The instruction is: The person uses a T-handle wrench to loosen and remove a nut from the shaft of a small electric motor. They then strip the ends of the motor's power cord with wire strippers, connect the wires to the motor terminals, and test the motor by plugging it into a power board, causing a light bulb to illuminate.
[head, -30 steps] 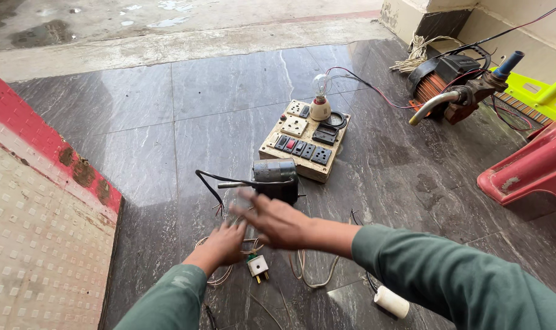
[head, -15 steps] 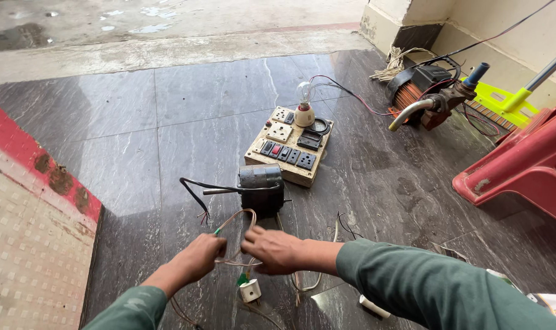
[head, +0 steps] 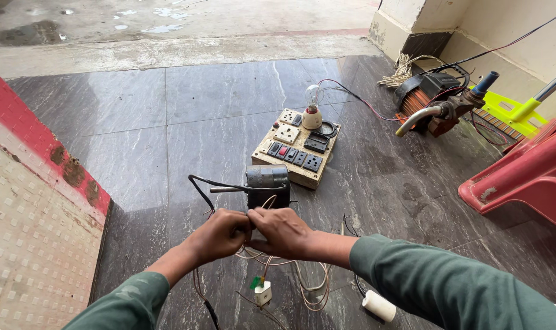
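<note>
- The left hand (head: 220, 235) and right hand (head: 282, 232) meet, fingers pinched on thin wires (head: 302, 284) just in front of a small electric motor (head: 267, 185).
- A wooden switchboard (head: 297, 150) carrying a bulb (head: 312, 105) lies beyond the motor on the dark stone floor (head: 137, 134).
- A white plug (head: 263, 293) lies below the hands.
- A pump motor (head: 434, 104) sits far right, near a red plastic chair (head: 525, 177).

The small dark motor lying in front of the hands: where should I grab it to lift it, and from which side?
Grip the small motor across its round body, from above. It lies on its side, its shaft pointing left, so the curved top is exposed. Its near side is crowded by both hands and loose wires.
</note>
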### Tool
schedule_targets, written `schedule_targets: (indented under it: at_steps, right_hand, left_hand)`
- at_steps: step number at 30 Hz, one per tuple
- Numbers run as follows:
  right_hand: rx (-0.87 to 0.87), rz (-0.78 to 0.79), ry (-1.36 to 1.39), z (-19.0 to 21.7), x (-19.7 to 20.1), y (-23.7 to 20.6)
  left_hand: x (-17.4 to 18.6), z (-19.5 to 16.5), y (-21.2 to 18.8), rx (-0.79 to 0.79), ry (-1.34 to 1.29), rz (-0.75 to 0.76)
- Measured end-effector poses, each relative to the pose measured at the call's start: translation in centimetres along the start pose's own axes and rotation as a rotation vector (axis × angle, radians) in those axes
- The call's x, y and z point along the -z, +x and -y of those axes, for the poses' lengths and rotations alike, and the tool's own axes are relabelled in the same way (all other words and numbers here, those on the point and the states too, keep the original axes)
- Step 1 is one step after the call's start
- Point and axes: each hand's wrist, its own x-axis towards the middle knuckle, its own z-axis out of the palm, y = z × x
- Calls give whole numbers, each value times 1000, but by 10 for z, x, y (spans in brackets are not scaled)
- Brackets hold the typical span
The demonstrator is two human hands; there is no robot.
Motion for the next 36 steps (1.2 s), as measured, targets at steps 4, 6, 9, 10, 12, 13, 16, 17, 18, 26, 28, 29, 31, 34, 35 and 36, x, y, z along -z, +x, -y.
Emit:
schedule_targets:
  at_steps: [4,6,9,10,12,13,16,17,18,26,28,29,31,34,35,36]
  right_hand:
    - [116,-233,-105,-7,2,3]
    - [-167,-20,60,-14,-2,6]
    - [-352,76,146,-31,-13,10]
    - [-375,71,147,-37,-18,10]
    - [-452,-44,199,-59,-19,12]
    - [-490,-102,225,-68,-19,11]
    - [-591,-245,87,-93,-9,13]
    - [-696,-271,181,-102,-2,11]
    - [-800,-293,272,-110,8,7]
    - [-990,-689,814,-157,66,-15]
    - [-962,-717,1170,-162,70,-13]
    - [-1066,-714,1199,-164,73,-11]
    - [-1274,-705,1252,-172,81,-4]
    - [-1367,-705,1251,-184,97,-10]
    - [-1304,-539,1064,-185,101,-17]
    - [-1233,-380,883,-184,104,-25]
  left_hand:
    - [2,-9,11,18,-24,-39]
    - [-1,-17,19,52,-34,-6]
    - [-7,-33,37,-22,-58,65]
    - [-6,-38,42,-143,-28,17]
    - [-3,-46,53,-386,28,-77]
    - [-2,-49,59,-353,49,-110]
    - [3,-51,71,-190,97,-180]
    - [2,-48,75,-97,93,-192]
    - [0,-45,79,-6,85,-205]
    - [-22,9,100,599,-375,-119]
    - [-38,7,104,608,-649,-9]
    - [-49,2,102,547,-737,35]
    - [-61,-11,101,513,-858,95]
    - [-60,-37,96,529,-931,7]
    - [-54,-45,100,483,-934,-117]
    - [-45,-53,104,441,-932,-236]
